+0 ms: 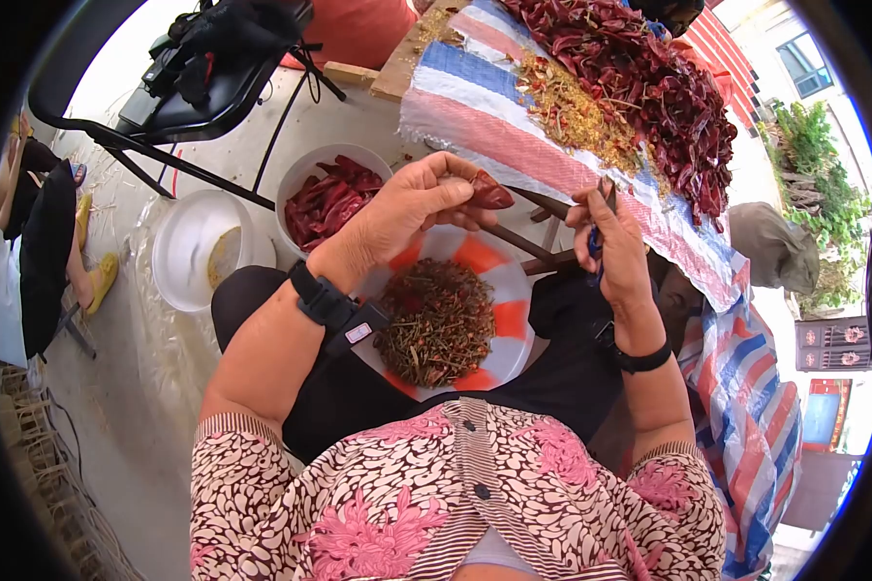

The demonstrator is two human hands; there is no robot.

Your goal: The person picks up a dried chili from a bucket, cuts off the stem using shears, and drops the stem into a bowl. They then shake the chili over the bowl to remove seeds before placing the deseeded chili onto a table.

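Observation:
My left hand (434,197) pinches a dried red chili pepper (491,192) between thumb and fingers, above the basin on my lap. A little to the right, my right hand (614,242) is closed round small scissors (596,240) with blue handles, their dark blades pointing up and away from me. The scissors and the pepper are apart. Below both hands, an orange-and-white basin (513,334) holds a heap of cut chili stems (436,324). Just beyond my left forearm stands a white bucket (286,198) with red chili peppers (334,201) inside.
Ahead on the right, a striped plastic sheet (475,121) covers a table bearing a large chili pile (639,87) and scattered yellow seeds (576,111). A second white tub (179,247) stands left. Behind it is a black folding chair (208,107). Another person's yellow slipper (104,281) shows far left.

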